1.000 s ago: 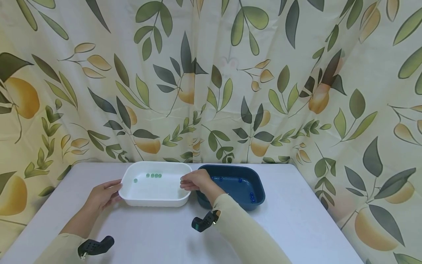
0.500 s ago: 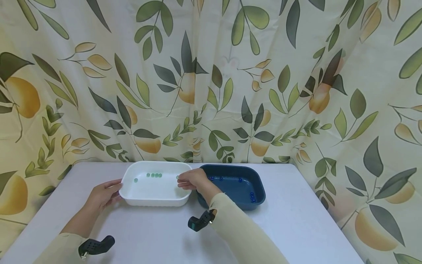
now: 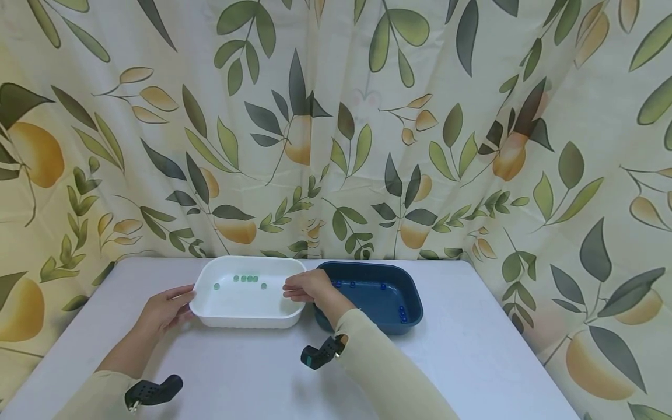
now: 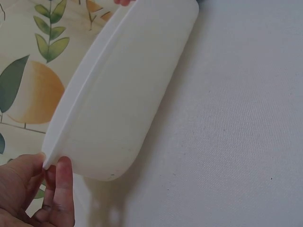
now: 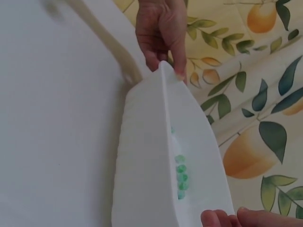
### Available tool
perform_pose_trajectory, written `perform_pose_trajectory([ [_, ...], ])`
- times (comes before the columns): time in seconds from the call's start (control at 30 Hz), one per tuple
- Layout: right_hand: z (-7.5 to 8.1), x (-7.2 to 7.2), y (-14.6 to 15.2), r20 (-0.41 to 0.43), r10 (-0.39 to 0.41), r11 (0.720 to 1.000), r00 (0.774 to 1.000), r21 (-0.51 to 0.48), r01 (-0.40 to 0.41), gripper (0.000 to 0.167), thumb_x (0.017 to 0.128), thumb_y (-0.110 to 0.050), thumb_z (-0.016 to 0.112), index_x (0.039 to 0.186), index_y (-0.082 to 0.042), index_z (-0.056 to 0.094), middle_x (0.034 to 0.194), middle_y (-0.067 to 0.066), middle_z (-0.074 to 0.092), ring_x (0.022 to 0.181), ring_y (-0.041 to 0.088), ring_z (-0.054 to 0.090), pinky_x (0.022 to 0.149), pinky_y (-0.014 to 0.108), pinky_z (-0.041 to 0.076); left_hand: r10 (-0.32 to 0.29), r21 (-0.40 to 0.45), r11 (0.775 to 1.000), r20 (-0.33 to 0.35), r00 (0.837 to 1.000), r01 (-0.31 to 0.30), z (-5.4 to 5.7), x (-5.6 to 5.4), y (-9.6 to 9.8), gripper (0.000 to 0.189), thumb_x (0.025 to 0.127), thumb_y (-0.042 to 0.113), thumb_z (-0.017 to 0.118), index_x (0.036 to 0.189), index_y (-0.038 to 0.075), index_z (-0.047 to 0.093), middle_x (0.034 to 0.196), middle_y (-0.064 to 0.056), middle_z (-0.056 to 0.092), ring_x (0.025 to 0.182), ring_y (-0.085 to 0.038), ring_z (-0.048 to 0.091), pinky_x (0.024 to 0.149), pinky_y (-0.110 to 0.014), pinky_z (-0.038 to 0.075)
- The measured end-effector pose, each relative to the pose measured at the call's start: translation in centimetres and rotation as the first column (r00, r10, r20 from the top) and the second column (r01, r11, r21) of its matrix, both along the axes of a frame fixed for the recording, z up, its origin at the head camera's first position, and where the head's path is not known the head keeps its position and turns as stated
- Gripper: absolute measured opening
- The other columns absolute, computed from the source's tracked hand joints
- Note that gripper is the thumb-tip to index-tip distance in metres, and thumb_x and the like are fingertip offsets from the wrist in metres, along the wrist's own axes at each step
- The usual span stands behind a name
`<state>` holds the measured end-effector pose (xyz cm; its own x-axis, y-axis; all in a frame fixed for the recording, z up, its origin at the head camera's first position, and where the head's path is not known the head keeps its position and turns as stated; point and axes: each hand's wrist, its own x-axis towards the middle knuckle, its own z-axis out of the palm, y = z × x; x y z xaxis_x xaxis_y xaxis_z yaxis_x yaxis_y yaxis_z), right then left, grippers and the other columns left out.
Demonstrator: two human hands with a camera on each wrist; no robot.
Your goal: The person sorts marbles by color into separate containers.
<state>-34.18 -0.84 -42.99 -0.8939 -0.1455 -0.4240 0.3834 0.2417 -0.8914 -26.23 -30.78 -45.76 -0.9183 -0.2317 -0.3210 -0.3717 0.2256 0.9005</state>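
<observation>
A white plastic tray holds several green marbles: a short row near its far side, one at the left, and a lone green marble right of the row. My left hand pinches the tray's left rim between thumb and fingers, plain in the left wrist view. My right hand hovers over the tray's right end, fingers pointing left, with no marble visible between them. In the right wrist view only the fingertips show at the bottom edge, beside the green marbles.
Right of the tray stands a dark blue basin with several blue marbles, partly covered by my right forearm. Both containers sit on a white-covered table. A leaf-and-fruit patterned curtain hangs behind it.
My right hand has moved slightly left over the tray and let go of a green marble, which has travelled left from the fingertips. The left hand has stayed on the rim.
</observation>
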Motion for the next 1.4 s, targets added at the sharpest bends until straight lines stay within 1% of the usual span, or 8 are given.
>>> perform_pose_trajectory([
  [0.2,0.0,0.4,0.7,0.009,0.045,0.998,0.999,-0.052,-0.044,0.025,0.091,-0.011,0.069,0.112,0.003,0.07,0.102,0.015,0.075,0.091,0.024,0.074,0.074,0.026,0.06,0.004,0.014,1.0,-0.008,1.0,-0.004,-0.4,0.0,-0.1,0.058,0.1,0.025,0.058,0.145,-0.006,0.04,0.145,-0.031,0.042,0.078,0.001,0.063,0.074,-0.023,0.059],
  [0.33,0.0,1.2,1.6,0.014,0.053,0.994,0.999,-0.092,-0.051,0.027,0.092,-0.012,0.068,0.114,0.003,0.068,0.105,0.015,0.074,0.093,0.025,0.074,0.075,0.027,0.06,0.007,0.013,1.0,-0.006,1.0,-0.007,-0.5,-0.1,0.0,0.058,0.1,0.025,0.057,0.145,-0.006,0.039,0.146,-0.031,0.04,0.077,0.001,0.063,0.074,-0.022,0.059],
  [0.5,0.0,2.4,2.4,-0.004,0.069,0.991,0.998,-0.114,-0.069,0.031,0.092,-0.012,0.068,0.117,0.005,0.066,0.106,0.017,0.073,0.094,0.025,0.074,0.076,0.027,0.06,0.008,0.023,1.0,-0.003,1.0,-0.008,-0.2,-0.1,-0.1,0.058,0.101,0.025,0.057,0.146,-0.006,0.038,0.147,-0.032,0.039,0.077,0.001,0.063,0.074,-0.022,0.059],
  [0.7,0.0,3.5,3.4,-0.03,0.105,0.987,0.994,-0.118,-0.107,0.035,0.092,-0.013,0.068,0.121,0.007,0.065,0.105,0.016,0.074,0.092,0.023,0.074,0.078,0.027,0.06,0.016,0.034,0.999,0.001,1.0,-0.016,-0.4,-0.1,-0.1,0.058,0.1,0.025,0.058,0.145,-0.006,0.039,0.146,-0.031,0.04,0.075,0.001,0.063,0.074,-0.023,0.059],
  [0.8,0.0,4.0,3.9,-0.039,0.109,0.986,0.993,-0.125,-0.114,0.034,0.092,-0.015,0.069,0.119,0.006,0.066,0.104,0.016,0.074,0.091,0.023,0.074,0.079,0.028,0.06,0.015,0.031,0.999,0.001,1.0,-0.015,-0.5,-0.1,-0.2,0.058,0.1,0.025,0.059,0.145,-0.006,0.04,0.146,-0.031,0.04,0.076,0.001,0.064,0.074,-0.023,0.059],
  [1.03,0.0,5.3,5.2,-0.068,0.155,0.977,0.986,-0.139,-0.163,0.036,0.093,-0.017,0.068,0.12,0.007,0.065,0.107,0.018,0.073,0.098,0.027,0.073,0.084,0.032,0.059,0.01,0.029,1.0,0.003,1.0,-0.011,-0.4,-0.1,-0.2,0.058,0.1,0.026,0.058,0.145,-0.006,0.04,0.147,-0.031,0.039,0.077,0.001,0.063,0.075,-0.023,0.059],
  [1.23,0.0,6.2,6.4,-0.096,0.146,0.975,0.985,-0.153,-0.16,0.037,0.093,-0.016,0.068,0.122,0.008,0.064,0.11,0.02,0.072,0.098,0.027,0.072,0.086,0.034,0.058,0.01,0.029,1.0,0.002,1.0,-0.01,-0.5,-0.1,-0.2,0.059,0.1,0.026,0.058,0.146,-0.006,0.039,0.148,-0.031,0.038,0.078,0.001,0.063,0.077,-0.024,0.059],
  [1.4,-0.2,7.0,7.3,-0.112,0.173,0.978,0.979,-0.101,-0.184,0.039,0.092,-0.023,0.07,0.121,0.004,0.066,0.111,0.017,0.072,0.097,0.023,0.073,0.088,0.034,0.058,0.005,0.024,1.0,-0.002,1.0,-0.005,-0.5,-0.1,-0.2,0.059,0.1,0.027,0.058,0.145,-0.006,0.039,0.146,-0.032,0.039,0.077,0.001,0.063,0.076,-0.024,0.059],
])
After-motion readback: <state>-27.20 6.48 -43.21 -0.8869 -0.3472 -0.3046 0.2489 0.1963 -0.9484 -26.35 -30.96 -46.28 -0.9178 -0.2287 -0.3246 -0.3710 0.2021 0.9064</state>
